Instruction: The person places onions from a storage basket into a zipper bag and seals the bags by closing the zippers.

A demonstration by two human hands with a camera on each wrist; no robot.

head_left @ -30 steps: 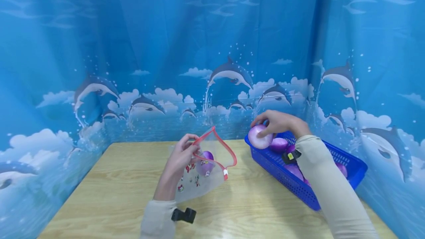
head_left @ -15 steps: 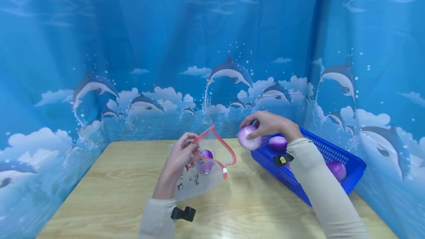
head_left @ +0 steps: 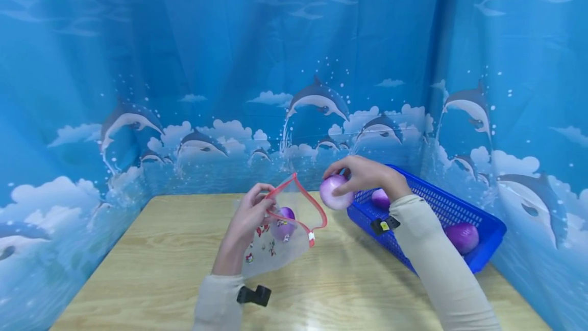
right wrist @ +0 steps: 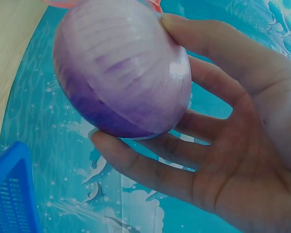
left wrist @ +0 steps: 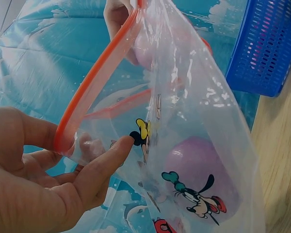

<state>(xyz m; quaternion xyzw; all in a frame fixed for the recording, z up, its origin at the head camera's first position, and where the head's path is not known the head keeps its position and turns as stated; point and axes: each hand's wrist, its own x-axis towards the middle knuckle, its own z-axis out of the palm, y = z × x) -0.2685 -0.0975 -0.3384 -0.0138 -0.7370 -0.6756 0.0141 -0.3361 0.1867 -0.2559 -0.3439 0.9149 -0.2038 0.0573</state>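
Note:
My left hand (head_left: 250, 216) pinches the rim of a clear zip bag (head_left: 294, 259) printed with cartoon figures. The bag's red-edged mouth gapes to the right, and one purple onion (left wrist: 201, 170) lies inside. In my right hand (head_left: 367, 175) a pale purple onion (right wrist: 121, 73) is gripped between thumb and fingers. It hangs in the air just right of the bag's mouth, apart from it in the head view. Through the clear plastic in the left wrist view, the held onion (left wrist: 148, 48) shows behind the bag.
A blue perforated basket (head_left: 493, 241) stands at the right of the wooden table (head_left: 161, 259). In it sit more purple onions (head_left: 461, 237), partly hidden by the right forearm. A blue dolphin-print curtain (head_left: 257, 65) hangs behind the table and along its sides.
My right hand has moved left with the onion, from over the basket's left end to near the bag's mouth. The left hand and bag have stayed almost in place.

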